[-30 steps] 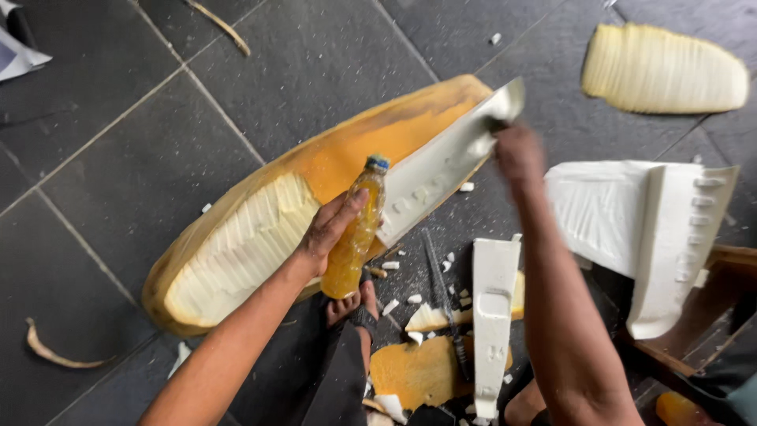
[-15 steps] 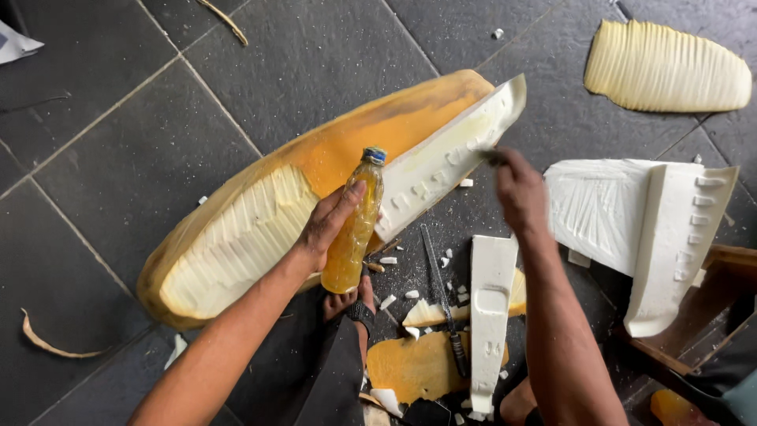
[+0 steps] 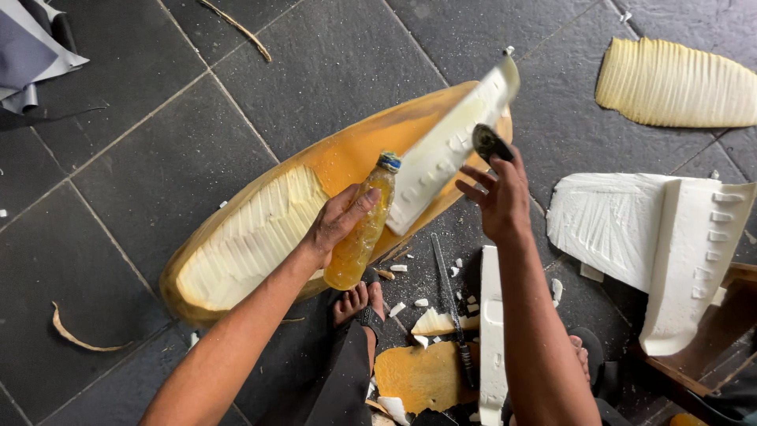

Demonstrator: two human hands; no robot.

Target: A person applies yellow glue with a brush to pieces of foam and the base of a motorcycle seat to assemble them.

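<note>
I see left hand (image 3: pixel 337 225) clamped on bottle (image 3: pixel 359 229), slick, light; right hand (image 3: pixel 498 201) w/ fingers apart pinches small dark cap (image 3: pixel 490 143).

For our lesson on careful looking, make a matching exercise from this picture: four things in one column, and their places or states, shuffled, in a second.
Things:
1. bottle
2. dark round lid
3. ribbed pale slab
4. curled peel strip

Places or states:
A. on the tiles, top right
B. in the left hand
C. on the tiles, bottom left
D. at the fingertips of the right hand

Pairs: 1-B, 2-D, 3-A, 4-C
</note>
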